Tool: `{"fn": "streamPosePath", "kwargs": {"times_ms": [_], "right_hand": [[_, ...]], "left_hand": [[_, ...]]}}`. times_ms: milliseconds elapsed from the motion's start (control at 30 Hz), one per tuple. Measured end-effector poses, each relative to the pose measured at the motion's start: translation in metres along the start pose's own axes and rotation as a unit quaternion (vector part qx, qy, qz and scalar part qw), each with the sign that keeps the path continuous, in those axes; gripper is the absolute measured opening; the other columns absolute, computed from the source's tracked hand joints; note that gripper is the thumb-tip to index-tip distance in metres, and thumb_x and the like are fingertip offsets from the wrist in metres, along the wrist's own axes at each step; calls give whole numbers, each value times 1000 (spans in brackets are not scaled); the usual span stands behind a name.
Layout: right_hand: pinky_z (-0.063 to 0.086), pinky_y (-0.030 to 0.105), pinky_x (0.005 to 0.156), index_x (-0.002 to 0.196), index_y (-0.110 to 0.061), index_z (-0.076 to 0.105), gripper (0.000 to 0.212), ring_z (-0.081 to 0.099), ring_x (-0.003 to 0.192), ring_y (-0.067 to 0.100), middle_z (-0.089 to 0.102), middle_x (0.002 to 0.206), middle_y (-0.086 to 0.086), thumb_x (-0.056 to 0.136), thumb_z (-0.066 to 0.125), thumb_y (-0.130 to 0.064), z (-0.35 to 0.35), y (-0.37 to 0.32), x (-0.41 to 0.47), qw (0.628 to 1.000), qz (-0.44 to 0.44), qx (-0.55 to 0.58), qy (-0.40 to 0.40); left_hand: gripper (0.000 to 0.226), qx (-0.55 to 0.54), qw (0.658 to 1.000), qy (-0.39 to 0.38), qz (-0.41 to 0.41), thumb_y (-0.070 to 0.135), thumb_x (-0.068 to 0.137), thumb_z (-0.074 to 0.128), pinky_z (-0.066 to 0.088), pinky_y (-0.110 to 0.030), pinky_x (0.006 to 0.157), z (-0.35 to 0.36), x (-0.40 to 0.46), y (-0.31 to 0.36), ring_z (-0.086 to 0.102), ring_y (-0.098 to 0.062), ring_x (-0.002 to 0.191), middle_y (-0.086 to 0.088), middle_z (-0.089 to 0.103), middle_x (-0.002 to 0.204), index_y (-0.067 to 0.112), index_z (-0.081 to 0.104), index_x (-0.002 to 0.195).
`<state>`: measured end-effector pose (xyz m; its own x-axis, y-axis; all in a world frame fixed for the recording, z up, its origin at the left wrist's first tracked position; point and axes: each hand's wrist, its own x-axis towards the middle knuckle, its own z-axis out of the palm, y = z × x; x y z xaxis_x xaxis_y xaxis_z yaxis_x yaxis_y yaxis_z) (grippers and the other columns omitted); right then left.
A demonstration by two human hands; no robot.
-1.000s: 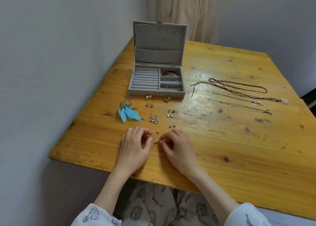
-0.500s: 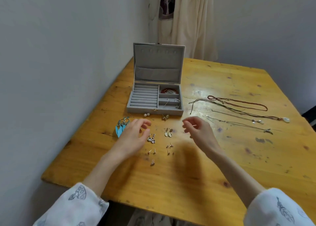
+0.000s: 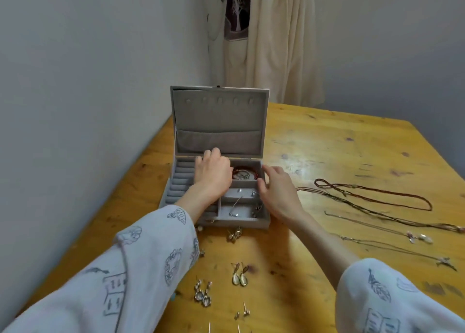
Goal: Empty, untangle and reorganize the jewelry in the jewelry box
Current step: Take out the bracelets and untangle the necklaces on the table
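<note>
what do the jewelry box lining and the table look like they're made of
Jewelry box lining: seemingly grey velvet or suede-like fabric, matte and soft-looking, without glare. Table: likely pine-like wood with a glossy yellow varnish; knots, grain lines and reflected light show.

Jewelry box (image 3: 216, 222) stood on the table (image 3: 327, 146) near its left edge, lid upright behind the tray. Ring rolls (image 3: 180, 181) occupied the tray's left part; a bracelet (image 3: 245, 174) lay in the rear right compartment. Left hand (image 3: 214, 174) was over the tray's middle; right hand (image 3: 276, 191) was at the box's right wall. Necklaces (image 3: 377, 199) lay on the table right of the box. Earrings (image 3: 240, 277) lay on the table before the box.
</note>
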<state>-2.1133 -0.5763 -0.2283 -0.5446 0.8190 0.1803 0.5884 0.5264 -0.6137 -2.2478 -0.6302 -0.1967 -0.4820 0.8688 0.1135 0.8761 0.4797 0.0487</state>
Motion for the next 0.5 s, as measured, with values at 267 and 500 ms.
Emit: {"fn": "streamPosePath", "kwargs": {"times_ms": [267,500], "right_hand": [[35,36,96,128,-9,46,37,43,112,27,52,122,12,92,43,-18,9,8,1,999,-26,-11,18],[35,39,99,125,-15,52,33,41,116,26,54,124,10,95,40,-20,-8,7,17,1000,-4,-5,-7]], "left_hand": [[29,-14,998,-40,-38,40,83,60,28,-40,94,5,20,9,34,-29,118,-8,47,120,23,67,105],[24,-8,991,-129,-19,36,87,57,28,-39,94,-8,22,9,32,-31,119,-10,43,123,25,65,106]]}}
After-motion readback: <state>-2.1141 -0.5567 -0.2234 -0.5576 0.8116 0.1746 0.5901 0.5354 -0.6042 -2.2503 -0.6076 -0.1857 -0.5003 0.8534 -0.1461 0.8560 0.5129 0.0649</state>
